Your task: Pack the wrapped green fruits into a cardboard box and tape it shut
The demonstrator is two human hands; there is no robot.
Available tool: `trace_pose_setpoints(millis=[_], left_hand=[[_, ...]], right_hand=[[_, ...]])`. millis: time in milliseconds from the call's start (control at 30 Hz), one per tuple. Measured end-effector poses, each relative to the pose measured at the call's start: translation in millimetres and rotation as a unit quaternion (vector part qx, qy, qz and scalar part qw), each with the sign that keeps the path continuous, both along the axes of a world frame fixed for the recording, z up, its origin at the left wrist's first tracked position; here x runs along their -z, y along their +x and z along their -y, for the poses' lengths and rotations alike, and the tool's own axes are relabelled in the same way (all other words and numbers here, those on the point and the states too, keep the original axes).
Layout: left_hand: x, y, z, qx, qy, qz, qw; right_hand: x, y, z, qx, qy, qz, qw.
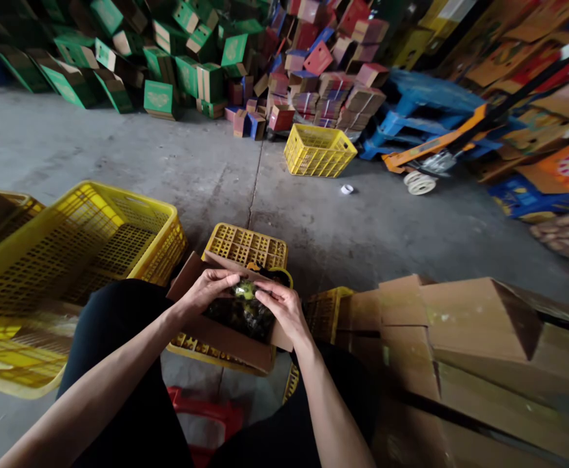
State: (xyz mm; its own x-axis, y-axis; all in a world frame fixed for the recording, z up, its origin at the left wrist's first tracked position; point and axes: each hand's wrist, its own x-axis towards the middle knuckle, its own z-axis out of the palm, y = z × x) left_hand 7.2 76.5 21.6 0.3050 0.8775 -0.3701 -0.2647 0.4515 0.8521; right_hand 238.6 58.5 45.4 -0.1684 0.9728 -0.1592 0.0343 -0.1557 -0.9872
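Over an open cardboard box (250, 351), my left hand (209, 286) and my right hand (284, 302) pinch the two sides of a clear plastic bag (244, 290) with something green in it. The exact kind of green contents is too small to tell. Below it, dark, shiny wrapped contents (238, 317) fill the box. The box rests with its flaps spread on an upturned yellow crate (245, 242). Just beyond my right hand lies a black and yellow object (284, 274), partly hidden by the hand and the flap.
Large yellow crates (167, 218) stand to my left. Flat-folded cardboard boxes (469, 318) are stacked on my right. A red stool (206, 409) shows between my legs. Ahead are another yellow crate (320, 153), a white ring (346, 189), a pallet jack (435, 146) and heaped green boxes (160, 97).
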Motion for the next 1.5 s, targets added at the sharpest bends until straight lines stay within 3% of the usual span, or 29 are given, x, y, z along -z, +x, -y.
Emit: trace_pose_setpoints(millis=[267,667,767,867,967,1233,1500], left_hand=[[4.0,0.5,-2.2,-0.031,-0.014,0.026,0.999],[2.3,2.3,-2.2,-0.038,-0.042,0.015,0.998],[-7.3,-0.2,-1.4,-0.011,-0.021,0.013,1.000],[-12.4,-3.1,-0.1,0.057,0.011,0.004,0.998],[-7.8,-4.2,0.0,0.078,0.019,-0.020,0.997],[2.3,-3.9,-2.1,-0.014,0.005,-0.010,1.000],[9.2,0.0,-4.1,0.030,-0.057,-0.018,0.998]], right_hand=[[1.4,-1.5,1.0,0.025,-0.054,-0.034,0.998],[9.2,1.3,-0.4,0.047,-0.052,-0.021,0.997],[9.6,3.6,-0.8,0.063,-0.053,-0.025,0.996],[9.8,5.1,-1.4,0.076,-0.057,-0.029,0.995],[7.7,5.0,-1.7,0.063,-0.056,-0.035,0.996],[0.1,4.5,0.0,-0.012,-0.081,-0.046,0.996],[9.0,6.3,-1.2,0.032,-0.080,-0.019,0.996]])
